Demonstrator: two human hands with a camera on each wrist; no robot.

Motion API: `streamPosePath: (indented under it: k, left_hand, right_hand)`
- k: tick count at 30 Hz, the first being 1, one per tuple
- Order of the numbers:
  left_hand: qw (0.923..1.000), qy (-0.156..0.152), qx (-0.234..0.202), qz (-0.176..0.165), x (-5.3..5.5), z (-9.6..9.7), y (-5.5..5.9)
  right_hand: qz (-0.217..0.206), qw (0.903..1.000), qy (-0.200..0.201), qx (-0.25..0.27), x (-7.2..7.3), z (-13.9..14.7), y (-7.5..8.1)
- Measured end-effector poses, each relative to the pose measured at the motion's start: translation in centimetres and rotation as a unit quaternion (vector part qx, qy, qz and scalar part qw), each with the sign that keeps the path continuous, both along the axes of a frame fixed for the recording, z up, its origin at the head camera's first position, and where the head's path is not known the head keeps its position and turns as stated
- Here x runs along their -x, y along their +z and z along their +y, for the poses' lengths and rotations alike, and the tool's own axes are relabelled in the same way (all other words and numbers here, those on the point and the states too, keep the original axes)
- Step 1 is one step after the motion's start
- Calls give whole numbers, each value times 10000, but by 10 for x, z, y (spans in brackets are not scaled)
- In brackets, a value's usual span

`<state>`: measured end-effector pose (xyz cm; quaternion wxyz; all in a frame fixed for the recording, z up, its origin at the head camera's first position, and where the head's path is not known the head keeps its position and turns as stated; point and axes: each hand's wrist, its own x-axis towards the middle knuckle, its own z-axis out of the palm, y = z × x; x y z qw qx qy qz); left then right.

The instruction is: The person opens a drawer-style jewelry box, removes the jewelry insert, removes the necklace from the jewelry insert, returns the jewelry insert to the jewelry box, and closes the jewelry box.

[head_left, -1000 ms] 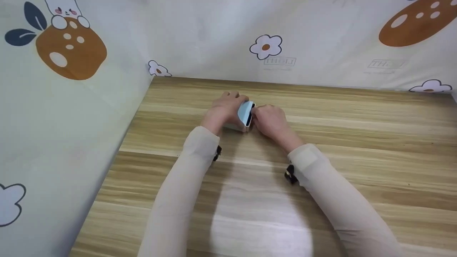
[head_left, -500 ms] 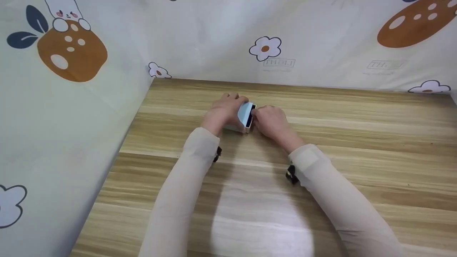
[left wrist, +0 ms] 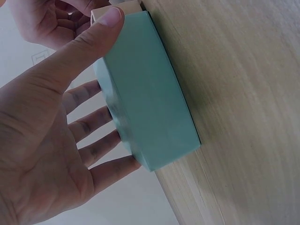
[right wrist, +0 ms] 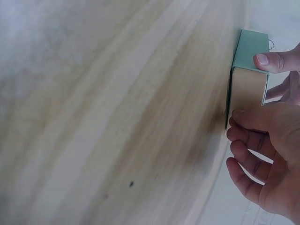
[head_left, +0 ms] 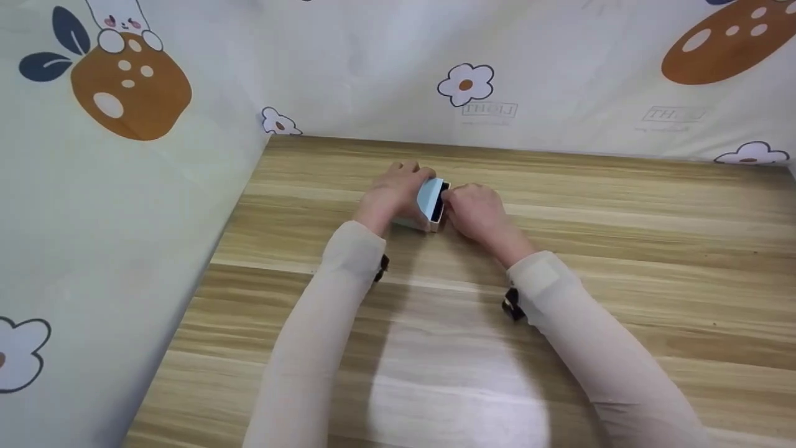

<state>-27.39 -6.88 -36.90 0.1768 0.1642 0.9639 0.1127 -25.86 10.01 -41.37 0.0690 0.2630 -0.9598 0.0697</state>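
A pale blue-green drawer-style box [head_left: 429,195] lies on the wooden table. Its outer sleeve [left wrist: 147,93] is held by my left hand [head_left: 395,194], thumb on the near side and fingers on the top and far side. From the sleeve's right end sticks out a tan inner tray [right wrist: 248,89], with a dark interior showing from above. My right hand [head_left: 479,211] pinches the tray's outer end between thumb and curled forefinger; its other fingers curl loosely. What the tray contains, if anything, cannot be seen.
The wood-grain tabletop [head_left: 622,249] spreads around both hands. Behind and to the left rise pale walls [head_left: 373,68] covered with printed flowers and orange fruit shapes. A small black device [head_left: 513,303] sits at the right wrist.
The inner tray has slid slightly farther right out of the sleeve, with the right hand on its end. The left hand keeps its grip. The head view has shifted a little.
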Motion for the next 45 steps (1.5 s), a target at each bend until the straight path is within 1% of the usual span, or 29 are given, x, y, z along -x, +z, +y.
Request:
streamPosePath:
  k: [5,12,19,26,30,36,45]
  left_hand:
    - [10000,38,1,-34,0,0,0]
    - [10000,60,14,-68,0,1,1]
    - [10000,73,21,-37,0,1,1]
    - [9999,67,-16,-94,0,1,1]
    - [9999,62,-7,-87,-1,2,1]
    - [10000,62,-14,3,0,2,1]
    - [9999,99,-65,21,0,1,0]
  right_hand:
    - [-61,10000,-12,-30,0,3,0]
    - [-29,10000,25,-31,0,5,0]
    - [-170,9997,-21,-159,0,8,0]
    - [36,10000,5,-35,-4,11,1]
    - [59,10000,25,-1,-4,12,0]
    - [21,10000,11,33,-4,15,0]
    - [-170,9998,-45,-28,-5,18,2]
